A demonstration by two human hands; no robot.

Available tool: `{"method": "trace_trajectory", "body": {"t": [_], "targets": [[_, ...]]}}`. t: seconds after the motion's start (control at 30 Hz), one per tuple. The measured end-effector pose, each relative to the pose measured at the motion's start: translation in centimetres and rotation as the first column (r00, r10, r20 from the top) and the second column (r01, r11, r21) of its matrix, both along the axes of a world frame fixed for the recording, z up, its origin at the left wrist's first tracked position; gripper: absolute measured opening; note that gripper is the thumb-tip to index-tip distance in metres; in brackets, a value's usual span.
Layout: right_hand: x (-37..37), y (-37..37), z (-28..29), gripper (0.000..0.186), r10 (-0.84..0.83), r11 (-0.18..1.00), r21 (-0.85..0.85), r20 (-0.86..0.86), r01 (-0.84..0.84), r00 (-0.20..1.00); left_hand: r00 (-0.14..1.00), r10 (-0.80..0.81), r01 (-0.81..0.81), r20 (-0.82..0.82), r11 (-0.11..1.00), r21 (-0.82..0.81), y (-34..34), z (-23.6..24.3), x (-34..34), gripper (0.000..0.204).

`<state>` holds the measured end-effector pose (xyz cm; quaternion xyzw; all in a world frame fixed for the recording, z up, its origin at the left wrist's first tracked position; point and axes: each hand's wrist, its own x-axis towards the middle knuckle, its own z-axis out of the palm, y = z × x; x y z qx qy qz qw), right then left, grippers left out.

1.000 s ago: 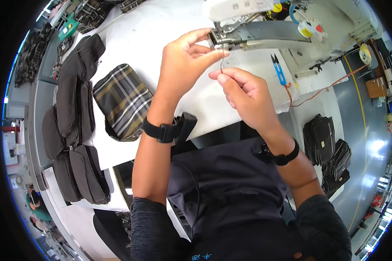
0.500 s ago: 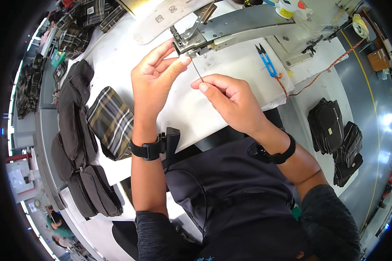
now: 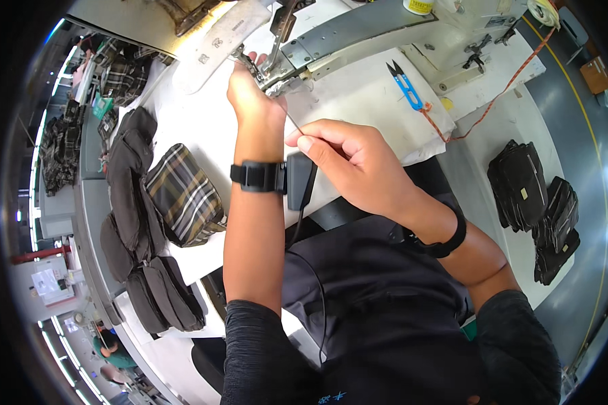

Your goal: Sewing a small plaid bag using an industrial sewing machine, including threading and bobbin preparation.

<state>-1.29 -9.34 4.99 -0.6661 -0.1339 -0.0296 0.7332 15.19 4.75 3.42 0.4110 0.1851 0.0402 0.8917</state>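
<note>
My left hand (image 3: 248,94) is up at the metal needle end (image 3: 277,67) of a sewing machine (image 3: 358,28), its fingers mostly hidden behind the mechanism. My right hand (image 3: 358,162), just below and right, pinches a thin dark thread or wire (image 3: 290,120) between thumb and forefinger; this runs up to the machine end near my left hand. Blue-handled thread snips (image 3: 404,88), tied to an orange cord, lie right of my hands on the white work surface (image 3: 344,91). A folded plaid fabric piece or bag (image 3: 182,189) rests left of my left forearm.
Dark padded bags (image 3: 132,189) line the left side. More dark bags (image 3: 517,182) lie on a lower white surface at the right, beside a walkway (image 3: 581,202) with a yellow line. Plaid bundles (image 3: 125,74) are at the upper left. A person in green (image 3: 118,354) is at the far lower left.
My left hand has turned further behind the machine end, hiding its fingers, and its forearm stands more upright. My right hand keeps its pinch. The view has shifted, raising the machine in the picture.
</note>
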Motion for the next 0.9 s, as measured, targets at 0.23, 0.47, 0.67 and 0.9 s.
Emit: {"method": "trace_trajectory", "body": {"t": [0.23, 0.47, 0.67, 0.9], "targets": [[-0.3, 0.2, -1.1, 0.019, -0.017, 0.974, -0.224, 0.05, 0.028, 0.999, 0.978, -0.207, 0.141, 0.018, 0.725, 0.674, 6.3, 1.1, -8.8, 0.036], [0.5, 2.6, -2.9, 0.016, -0.069, 0.944, -0.297, 0.254, 0.145, 0.965, 0.9, -0.434, 0.345, 0.046, 0.772, 0.534, 3.9, 4.4, -12.0, 0.029], [0.3, 0.5, -5.8, 0.013, -0.082, 0.87, -0.439, 0.322, 0.225, 0.943, 0.922, -0.36, 0.196, 0.145, 0.754, 0.627, 5.3, 4.9, -8.4, 0.031], [-0.4, 0.6, -6.6, 0.014, -0.116, 0.898, -0.379, 0.282, 0.222, 0.952, 0.938, -0.346, 0.247, 0.03, 0.727, 0.641, 6.4, 2.4, -7.0, 0.039]]}}
